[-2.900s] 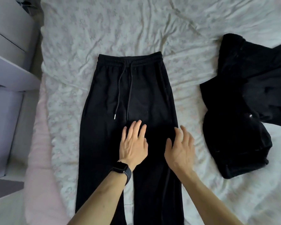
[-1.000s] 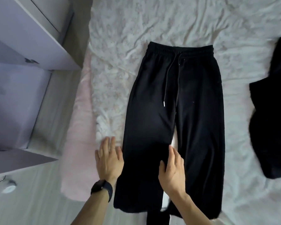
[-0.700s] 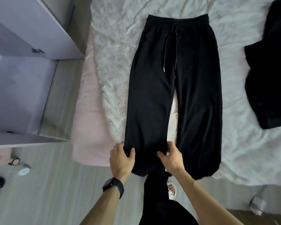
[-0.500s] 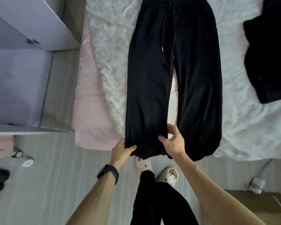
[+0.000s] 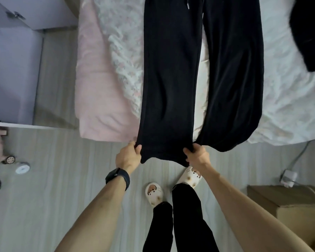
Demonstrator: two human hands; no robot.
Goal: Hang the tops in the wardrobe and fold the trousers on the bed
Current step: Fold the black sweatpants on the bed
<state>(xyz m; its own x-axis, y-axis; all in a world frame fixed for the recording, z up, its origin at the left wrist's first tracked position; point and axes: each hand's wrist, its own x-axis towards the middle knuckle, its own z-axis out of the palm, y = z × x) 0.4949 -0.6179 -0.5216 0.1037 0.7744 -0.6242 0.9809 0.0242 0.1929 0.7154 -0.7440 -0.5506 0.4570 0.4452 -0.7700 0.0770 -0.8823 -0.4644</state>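
"Both hands slid down the long black soft trousers (image 5: 171,70) to the end of one leg."
"Are they holding it?"
"Yes, the left hand (image 5: 128,155) and the right hand (image 5: 196,154) each pinch a corner of its hem, mid-frame, just off the pink-and-white bed (image 5: 102,106). The rest lies up the bed."
"What next?"
"Folding, I think: lay that leg over the other, edges matching."

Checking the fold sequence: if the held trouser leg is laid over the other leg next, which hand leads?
Left, probably. The left hand grips the outer corner of the hem, the edge that must travel across. The right hand pinches the inner corner, beside the other leg, so it suits pivoting.
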